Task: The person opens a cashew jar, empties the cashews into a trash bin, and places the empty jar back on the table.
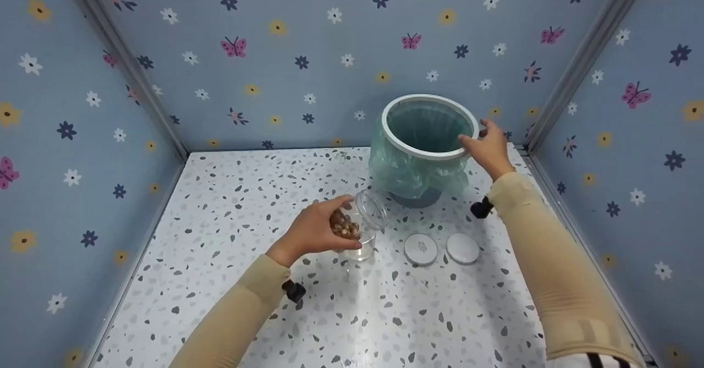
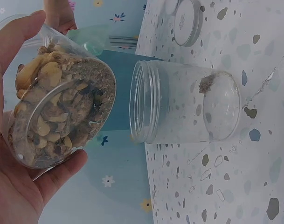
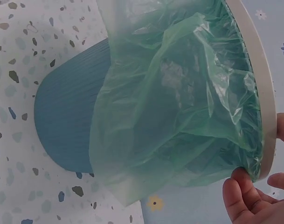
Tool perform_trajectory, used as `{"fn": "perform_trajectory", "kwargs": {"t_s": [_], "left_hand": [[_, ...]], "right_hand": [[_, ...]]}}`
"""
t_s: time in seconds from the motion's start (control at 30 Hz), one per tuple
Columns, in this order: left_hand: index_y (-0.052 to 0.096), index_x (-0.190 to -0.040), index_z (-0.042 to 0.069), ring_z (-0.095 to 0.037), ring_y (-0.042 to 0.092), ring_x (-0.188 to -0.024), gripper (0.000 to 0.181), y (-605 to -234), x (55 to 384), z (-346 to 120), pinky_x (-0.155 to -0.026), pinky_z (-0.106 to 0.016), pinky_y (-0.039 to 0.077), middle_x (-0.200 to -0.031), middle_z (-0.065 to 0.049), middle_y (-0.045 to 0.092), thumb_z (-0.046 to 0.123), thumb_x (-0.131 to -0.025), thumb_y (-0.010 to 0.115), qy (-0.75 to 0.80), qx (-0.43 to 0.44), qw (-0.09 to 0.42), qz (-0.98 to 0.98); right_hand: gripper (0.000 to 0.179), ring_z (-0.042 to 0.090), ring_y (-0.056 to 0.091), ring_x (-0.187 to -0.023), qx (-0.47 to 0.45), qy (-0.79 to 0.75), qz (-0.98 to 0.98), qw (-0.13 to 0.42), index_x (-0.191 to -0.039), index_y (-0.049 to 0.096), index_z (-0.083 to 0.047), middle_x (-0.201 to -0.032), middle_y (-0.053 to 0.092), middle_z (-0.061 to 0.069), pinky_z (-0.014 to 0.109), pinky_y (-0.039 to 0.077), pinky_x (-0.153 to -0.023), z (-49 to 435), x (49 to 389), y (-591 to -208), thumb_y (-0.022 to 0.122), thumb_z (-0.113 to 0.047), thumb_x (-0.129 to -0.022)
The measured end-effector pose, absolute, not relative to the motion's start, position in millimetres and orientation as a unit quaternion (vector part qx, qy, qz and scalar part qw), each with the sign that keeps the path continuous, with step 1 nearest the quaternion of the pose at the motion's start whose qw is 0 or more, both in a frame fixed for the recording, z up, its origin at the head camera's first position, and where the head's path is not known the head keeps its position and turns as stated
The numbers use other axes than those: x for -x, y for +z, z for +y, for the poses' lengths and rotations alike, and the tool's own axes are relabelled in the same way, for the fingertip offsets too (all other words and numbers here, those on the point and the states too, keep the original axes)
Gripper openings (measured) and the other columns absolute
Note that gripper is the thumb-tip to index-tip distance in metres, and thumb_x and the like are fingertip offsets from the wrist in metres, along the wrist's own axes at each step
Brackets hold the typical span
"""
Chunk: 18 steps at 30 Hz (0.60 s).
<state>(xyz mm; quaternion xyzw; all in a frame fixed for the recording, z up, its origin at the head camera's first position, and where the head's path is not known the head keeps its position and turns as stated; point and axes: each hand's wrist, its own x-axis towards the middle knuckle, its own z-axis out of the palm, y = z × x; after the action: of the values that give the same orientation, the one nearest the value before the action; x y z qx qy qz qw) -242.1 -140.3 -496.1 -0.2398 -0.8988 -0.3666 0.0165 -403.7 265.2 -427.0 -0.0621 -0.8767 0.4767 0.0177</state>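
My left hand [image 1: 316, 228] grips a clear jar [image 1: 374, 211], tilted with its mouth toward the trash bin. Inside it lie brown shell-like pieces [image 2: 51, 105] and fine crumbs; their exact kind is unclear. Just beneath stands a second clear jar [image 2: 186, 105], open and upright on the table, with a small clump of crumbs [image 2: 207, 84] near its bottom. At the back right is the blue trash bin [image 3: 69, 109], lined with a green plastic bag [image 1: 410, 172] folded over under a white rim ring [image 1: 421, 152]. My right hand [image 1: 489, 148] holds that rim, thumb and fingers on either side.
Two round white lids, a left one [image 1: 421, 248] and a right one [image 1: 462, 248], lie on the speckled tabletop [image 1: 231, 208] in front of the bin. Flowered blue walls [image 1: 308, 38] close off the back and both sides, close behind the bin.
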Motion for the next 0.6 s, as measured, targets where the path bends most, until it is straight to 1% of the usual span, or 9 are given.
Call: {"fn": "perform_trajectory", "kwargs": {"t_s": [0.07,0.17,0.23,0.3,0.37,0.43,0.53,0.6], "left_hand": [[0.056,-0.16,0.015,-0.025,0.073,-0.11,0.101,-493,245,-140,-0.097,-0.051,0.061,-0.129,-0.008,0.075,0.051,-0.075,0.098,-0.364,0.246,0.022,-0.898],[0.056,-0.159,0.015,-0.024,0.072,-0.109,0.101,-489,249,-140,-0.096,-0.05,0.062,-0.127,-0.008,0.075,0.053,-0.075,0.098,-0.361,0.251,0.026,-0.898],[0.056,-0.159,0.015,-0.024,0.073,-0.11,0.101,-486,251,-139,-0.098,-0.05,0.062,-0.13,-0.008,0.075,0.053,-0.075,0.097,-0.361,0.253,0.027,-0.897],[0.056,-0.159,0.015,-0.024,0.073,-0.112,0.101,-482,254,-138,-0.099,-0.049,0.061,-0.133,-0.007,0.075,0.054,-0.075,0.098,-0.362,0.253,0.026,-0.897],[0.056,-0.159,0.015,-0.024,0.073,-0.115,0.101,-478,257,-137,-0.101,-0.049,0.061,-0.138,-0.007,0.074,0.053,-0.075,0.098,-0.364,0.252,0.026,-0.896],[0.056,-0.159,0.015,-0.025,0.072,-0.117,0.1,-474,260,-137,-0.102,-0.05,0.061,-0.139,-0.007,0.073,0.052,-0.075,0.098,-0.363,0.251,0.027,-0.897],[0.056,-0.159,0.016,-0.025,0.072,-0.114,0.099,-469,264,-136,-0.101,-0.051,0.061,-0.137,-0.007,0.073,0.051,-0.076,0.098,-0.359,0.25,0.029,-0.899],[0.056,-0.159,0.016,-0.025,0.072,-0.113,0.1,-466,268,-135,-0.1,-0.051,0.061,-0.134,-0.008,0.074,0.051,-0.076,0.098,-0.355,0.25,0.033,-0.9]], "right_hand": [[0.087,0.043,0.049,-0.15,0.064,0.482,-0.874,0.016,-0.174,0.017,-0.005,-0.165,0.042,0.03,0.059,0.043,-0.125,264,405,-426,0.067,-0.03,-0.107],[0.085,0.042,0.053,-0.147,0.068,0.49,-0.869,0.013,-0.174,0.016,-0.004,-0.164,0.043,0.03,0.055,0.049,-0.121,262,407,-427,0.066,-0.025,-0.107],[0.084,0.041,0.055,-0.146,0.073,0.499,-0.864,0.013,-0.174,0.017,-0.004,-0.165,0.044,0.03,0.053,0.053,-0.117,260,408,-429,0.065,-0.022,-0.108],[0.08,0.04,0.057,-0.144,0.078,0.508,-0.857,0.014,-0.173,0.02,-0.003,-0.164,0.045,0.029,0.051,0.056,-0.114,258,409,-431,0.063,-0.02,-0.108],[0.077,0.038,0.059,-0.142,0.082,0.516,-0.853,0.018,-0.172,0.023,-0.003,-0.164,0.047,0.028,0.048,0.06,-0.108,257,410,-433,0.062,-0.018,-0.107],[0.075,0.037,0.06,-0.138,0.088,0.518,-0.85,0.023,-0.171,0.026,-0.003,-0.163,0.048,0.027,0.042,0.062,-0.1,256,411,-434,0.061,-0.016,-0.106],[0.075,0.036,0.062,-0.136,0.094,0.522,-0.847,0.034,-0.171,0.028,-0.004,-0.162,0.05,0.026,0.035,0.062,-0.089,254,412,-436,0.059,-0.013,-0.103],[0.074,0.036,0.062,-0.137,0.098,0.523,-0.846,0.043,-0.17,0.03,-0.004,-0.162,0.05,0.026,0.035,0.062,-0.087,253,412,-436,0.058,-0.011,-0.102]]}}
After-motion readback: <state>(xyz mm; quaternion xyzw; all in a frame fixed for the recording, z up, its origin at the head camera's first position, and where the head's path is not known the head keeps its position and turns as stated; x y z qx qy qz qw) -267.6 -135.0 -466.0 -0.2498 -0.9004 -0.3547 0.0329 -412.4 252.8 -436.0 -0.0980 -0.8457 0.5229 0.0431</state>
